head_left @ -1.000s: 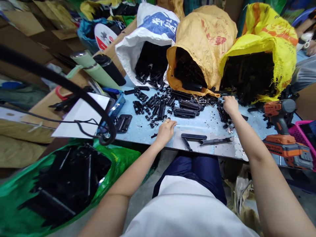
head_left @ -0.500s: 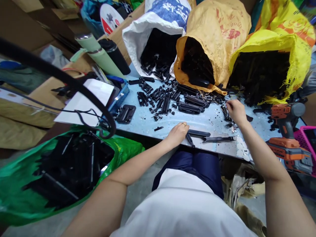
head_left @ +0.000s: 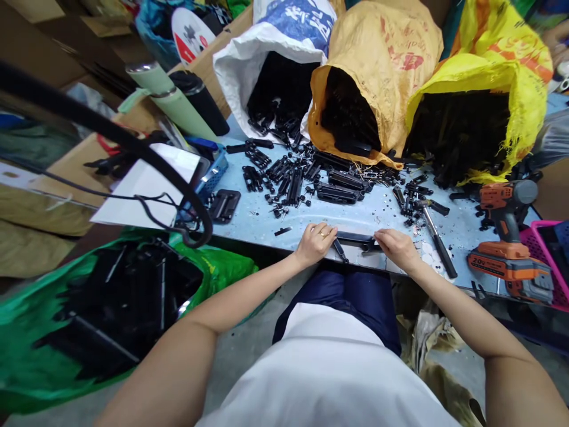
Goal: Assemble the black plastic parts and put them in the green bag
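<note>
A flat black bar-shaped part (head_left: 353, 238) lies at the near edge of the pale blue table (head_left: 377, 219). My left hand (head_left: 315, 242) rests on its left end with fingers curled around it. At its right end, my right hand (head_left: 397, 249) covers a thin metal arm; the fingers are bent down and what they pinch is hidden. A long black rod (head_left: 439, 240) lies slanted just right of that hand. Several small black plastic parts (head_left: 288, 184) are scattered further back on the table.
Three open sacks of black parts stand at the back: white (head_left: 275, 89), orange (head_left: 355, 101), yellow (head_left: 466, 118). An orange cordless drill (head_left: 509, 237) sits at the right beside a pink basket (head_left: 549, 249). A green bag (head_left: 111, 308) lies left on the floor. Flasks (head_left: 173, 104) lie at back left.
My right hand came back from the pile of small parts at the right rear to the bar at the near edge. My left hand stayed on the bar's left end.
</note>
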Available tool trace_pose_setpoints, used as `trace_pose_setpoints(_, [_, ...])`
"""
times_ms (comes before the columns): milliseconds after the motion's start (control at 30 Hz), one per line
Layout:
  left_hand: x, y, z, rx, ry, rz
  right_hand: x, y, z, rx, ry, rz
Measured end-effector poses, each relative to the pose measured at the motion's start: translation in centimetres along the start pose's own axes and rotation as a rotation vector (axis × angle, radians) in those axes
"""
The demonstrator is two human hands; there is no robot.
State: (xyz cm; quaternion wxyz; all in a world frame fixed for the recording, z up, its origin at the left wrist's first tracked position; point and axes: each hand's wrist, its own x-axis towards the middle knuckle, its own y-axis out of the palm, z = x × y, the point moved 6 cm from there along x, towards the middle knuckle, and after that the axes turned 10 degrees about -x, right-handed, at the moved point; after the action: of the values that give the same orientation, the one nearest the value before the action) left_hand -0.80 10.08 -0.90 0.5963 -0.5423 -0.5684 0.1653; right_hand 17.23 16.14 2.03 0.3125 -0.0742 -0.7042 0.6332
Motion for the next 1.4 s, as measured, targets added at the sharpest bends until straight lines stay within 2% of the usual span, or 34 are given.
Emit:
trace_pose_setpoints(67, [0.1,0.1,-0.7,-0.009,0.025,-0.025,-0.6,0.3,0.2,-0.021,-0.047,-0.005])
trace_pose_setpoints(133, [0.6,0.6,-1.9,-0.032,0.116,0.009,-1.2,0.4,0.2,-0.012,-0.078,-0.017])
trace_pose_setpoints(200, [1.4,1.5,-3.3,-0.061,0.22,0.114,-1.7,0.6,0.0,0.003,-0.118,0.009])
trace_pose_setpoints(267, [2.6,2.5,-4.1,-0.074,0.258,0.245,-2.1,0.9,-0.6,-0.035,-0.158,0.07])
trace_pose_setpoints(367, [4.6,3.7,-3.8,-0.052,0.15,0.379,-2.1,1.0,-2.1,-0.176,-0.122,0.125])
trace_pose_setpoints(467, [6.0,3.4,-3.0,-0.073,0.044,0.388,-1.5,-0.8,-2.8,-0.204,-0.085,0.086])
trace_pose_setpoints(567, [6.1,0.6,-3.9,-0.238,0.098,0.246,-0.4,-4.7,-0.8,0.004,-0.179,0.016])
trace_pose_setpoints(700, [4.5,-5.9,-7.7,-0.666,0.229,0.01,0.5,-9.7,4.1,0.564,-0.309,-0.01])
trace_pose_setpoints(800, [3.6,-8.8,-9.4,-0.832,0.2,-0.026,0.7,-10.3,6.5,0.857,-0.277,-0.023])
trace_pose_setpoints(867, [3.4,-9.0,-9.2,-0.814,0.146,0.017,0.6,-9.2,6.7,0.897,-0.218,-0.055])
trace_pose_setpoints(967, [3.7,-6.5,-6.8,-0.619,-0.019,0.185,0.5,-6.4,4.9,0.655,-0.088,-0.046])
trace_pose_setpoints(1033, [4.0,-4.1,-4.2,-0.39,-0.204,0.331,0.9,-4.1,3.3,0.342,0.014,0.087])
trace_pose_setpoints(1100, [4.1,-2.2,-2.0,-0.165,-0.378,0.453,1.3,-2.3,1.9,0.033,0.1,0.273])
trace_pose_setpoints(1167, [4.5,-1.2,-1.0,-0.045,-0.457,0.521,2.1,-1.5,1.4,-0.182,0.127,0.383])
trace_pose_setpoints(1267, [5.4,-0.9,-1.2,-0.026,-0.428,0.52,3.7,-1.6,2.9,-0.289,-0.016,0.342])
trace_pose_setpoints(1400, [5.9,-1.3,-2.1,-0.043,-0.368,0.506,4.5,-1.4,4.4,-0.272,-0.225,0.331])
